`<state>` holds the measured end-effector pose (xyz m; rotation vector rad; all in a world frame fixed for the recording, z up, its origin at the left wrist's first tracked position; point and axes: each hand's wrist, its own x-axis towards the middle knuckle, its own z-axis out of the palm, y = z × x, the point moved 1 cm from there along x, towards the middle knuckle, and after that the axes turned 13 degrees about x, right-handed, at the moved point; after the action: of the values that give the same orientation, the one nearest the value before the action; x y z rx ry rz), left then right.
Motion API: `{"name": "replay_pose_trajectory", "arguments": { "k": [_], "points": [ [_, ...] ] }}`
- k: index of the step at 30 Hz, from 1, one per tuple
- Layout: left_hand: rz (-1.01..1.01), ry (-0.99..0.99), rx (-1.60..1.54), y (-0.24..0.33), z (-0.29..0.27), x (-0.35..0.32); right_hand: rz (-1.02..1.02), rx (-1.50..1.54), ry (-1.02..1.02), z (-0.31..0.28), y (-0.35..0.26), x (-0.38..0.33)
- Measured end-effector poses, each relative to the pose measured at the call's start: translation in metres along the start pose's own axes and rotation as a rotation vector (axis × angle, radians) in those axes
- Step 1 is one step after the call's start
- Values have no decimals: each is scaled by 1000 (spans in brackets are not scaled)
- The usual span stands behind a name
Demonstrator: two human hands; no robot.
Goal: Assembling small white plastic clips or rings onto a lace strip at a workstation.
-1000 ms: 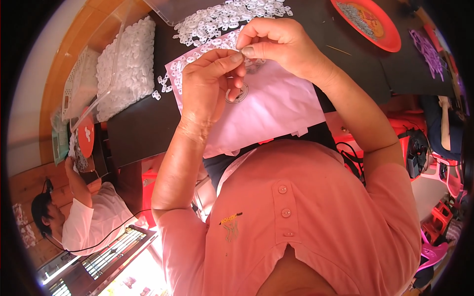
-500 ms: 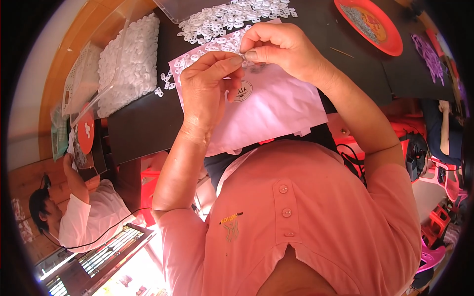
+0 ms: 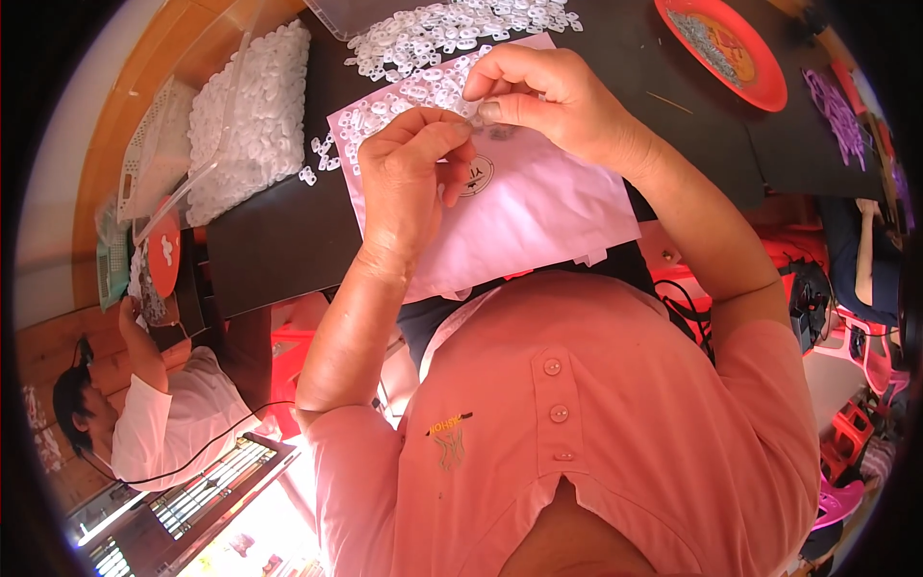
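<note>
My left hand point(image 3: 409, 168) and my right hand point(image 3: 548, 96) meet fingertip to fingertip above a pink cloth point(image 3: 538, 216) with a round dark print. The left thumb and forefinger are pinched together; whatever sits between them is too small to make out. On the right, thumb and forefinger curl toward the same spot, and their tips hide any small piece there. Small white plastic pieces with holes point(image 3: 380, 111) lie scattered on the cloth's far part, just beyond my fingers. Below the right fingertips a small greyish patch point(image 3: 498, 133) shows on the cloth.
Farther back lies a heap of white pieces point(image 3: 452, 34). A clear box of white pieces point(image 3: 248, 125) stands left. At far right are a red plate point(image 3: 769, 91) with grey bits, a thin stick point(image 3: 669, 102) and purple strips point(image 3: 838, 115). Another person point(image 3: 178, 413) works at left.
My left hand has lowered slightly, and the fingertips of the two hands have come a little apart. The right hand stays almost in place.
</note>
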<state>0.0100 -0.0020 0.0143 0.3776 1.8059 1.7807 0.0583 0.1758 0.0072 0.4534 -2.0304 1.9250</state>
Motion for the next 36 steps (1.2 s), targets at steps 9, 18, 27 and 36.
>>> {"name": "replay_pose_trajectory", "arguments": {
  "k": [9,18,27,36],
  "points": [
    [529,231,587,-14,5,-6,196,-72,-186,1,-3,2],
    [340,132,604,-11,-3,-10,84,-35,-89,-2,-2,-2],
    [164,71,400,-3,-6,-4,-125,-161,-65,-3,1,0],
    [52,2,140,15,6,8,-223,-239,3,-2,-3,-1]
  ]
}}
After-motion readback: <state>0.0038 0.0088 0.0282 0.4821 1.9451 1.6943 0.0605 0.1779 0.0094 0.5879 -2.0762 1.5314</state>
